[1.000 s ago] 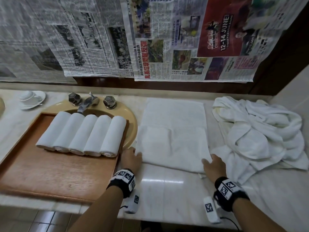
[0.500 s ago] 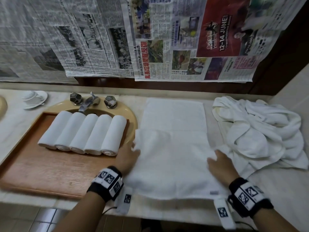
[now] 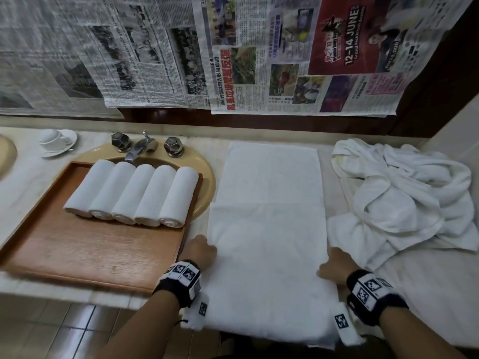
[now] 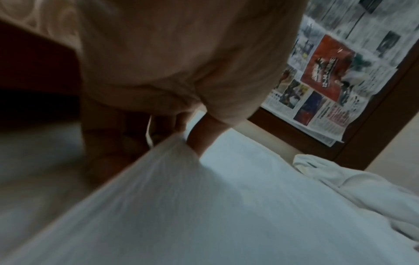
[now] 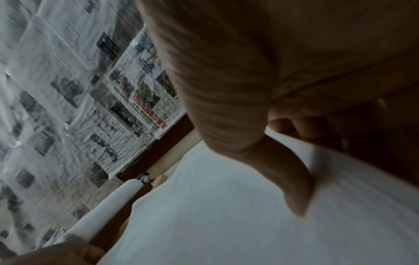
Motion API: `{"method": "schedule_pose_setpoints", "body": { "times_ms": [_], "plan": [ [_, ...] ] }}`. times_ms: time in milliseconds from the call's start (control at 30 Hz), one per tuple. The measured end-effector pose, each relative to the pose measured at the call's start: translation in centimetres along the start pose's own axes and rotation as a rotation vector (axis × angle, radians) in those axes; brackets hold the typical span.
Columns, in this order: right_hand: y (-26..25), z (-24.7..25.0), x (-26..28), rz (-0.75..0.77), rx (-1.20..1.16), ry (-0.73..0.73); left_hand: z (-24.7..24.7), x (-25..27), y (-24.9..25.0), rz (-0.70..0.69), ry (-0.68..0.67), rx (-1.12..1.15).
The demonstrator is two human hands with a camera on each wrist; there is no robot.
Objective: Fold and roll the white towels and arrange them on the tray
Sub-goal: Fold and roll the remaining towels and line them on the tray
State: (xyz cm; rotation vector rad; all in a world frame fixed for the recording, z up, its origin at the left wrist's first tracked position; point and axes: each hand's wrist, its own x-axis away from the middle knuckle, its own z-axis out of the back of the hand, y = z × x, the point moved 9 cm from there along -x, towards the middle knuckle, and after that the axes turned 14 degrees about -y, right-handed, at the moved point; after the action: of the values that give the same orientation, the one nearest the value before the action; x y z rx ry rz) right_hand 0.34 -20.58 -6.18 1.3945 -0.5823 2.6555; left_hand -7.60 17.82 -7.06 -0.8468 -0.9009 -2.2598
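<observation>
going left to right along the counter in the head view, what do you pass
cup and saucer → wooden tray holding five rolled towels → left hand → flat towel → right hand → heap of unfolded towels

The head view is dim and evenly lit, soft throughout, its edges bowed by the wide lens. A pale sheen lies on the white marble counter [image 3: 427, 288]. Both wrist views are darker, grainy and streaked with motion blur; the flat white terry towel [image 4: 226, 215] looks bluish there.
</observation>
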Motion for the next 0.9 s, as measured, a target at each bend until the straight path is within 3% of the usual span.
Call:
{"method": "schedule_pose_setpoints", "body": {
  "times_ms": [67, 133, 233, 300, 467, 533, 600, 667, 733, 800, 900],
  "plan": [
    [0.6, -0.1, 0.5, -0.010, 0.035, -0.006, -0.9, 0.5, -1.2, 0.036, -0.062, -0.023],
    [0.4, 0.9, 0.8, 0.016, -0.012, 0.082, -1.0, 0.9, -1.2, 0.050, -0.071, 0.007],
    [-0.6, 2.0, 0.7, 0.061, -0.133, 0.189, 0.1, 0.8, 0.1, 0.041, 0.006, 0.092],
    [-0.7, 1.7, 0.4, 0.034, -0.125, 0.182, 0.8, 0.5, 0.8, 0.031, 0.044, 0.085],
    [0.9, -0.1, 0.4, -0.045, -0.056, 0.067, -0.1, 0.8, -0.7, 0.062, -0.010, 0.001],
    [1.0, -0.2, 1.1, -0.043, -0.024, 0.083, -0.4, 1.5, -0.9, 0.064, 0.008, -0.055],
    [-0.2, 0.2, 1.9, -0.038, 0.149, 0.174, -0.3, 2.6, 0.2, 0.055, 0.109, -0.243],
    [-3.2, -0.2, 2.9, 0.030, 0.380, 0.326, -1.6, 3.9, 3.5, -0.038, 0.211, -0.495],
    [-7.1, -2.8, 3.1, 0.281, 0.447, 0.392, -5.4, 4.6, 7.3, -0.247, 0.156, -0.614],
    [-10.0, -6.7, 2.3, 0.510, 0.573, 0.323, -10.0, 4.5, 9.5, -0.444, 0.010, -0.711],
    [-9.0, -8.9, -0.6, 0.532, 0.663, 0.245, -11.7, 2.7, 8.9, -0.556, -0.005, -0.768]
  ]
}}
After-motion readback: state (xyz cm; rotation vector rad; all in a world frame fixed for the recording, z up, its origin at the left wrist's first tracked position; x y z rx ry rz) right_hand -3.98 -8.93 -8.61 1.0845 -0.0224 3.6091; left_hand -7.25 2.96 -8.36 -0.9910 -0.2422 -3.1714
